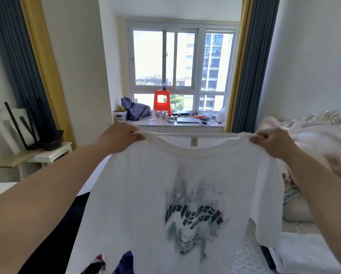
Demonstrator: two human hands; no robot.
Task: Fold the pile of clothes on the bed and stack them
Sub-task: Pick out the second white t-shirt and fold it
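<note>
A white T-shirt [146, 184] with a dark printed graphic on its chest hangs spread out in front of me, above the bed. My left hand [118, 138] pinches its left shoulder beside the collar. My right hand [272, 140] pinches the right shoulder at the same height. The shirt hides most of the bed below it. Bits of dark blue and red-patterned clothing [124, 262] peek out under its lower edge, and a dark garment [66, 224] lies under my left forearm.
The white bed [308, 252] fills the lower right, with pillows [296, 208] and an ornate pale headboard [324, 133] to the right. A white side table [53, 153] stands at left. A cluttered window ledge [185, 123] with an orange stool [161, 102] lies ahead.
</note>
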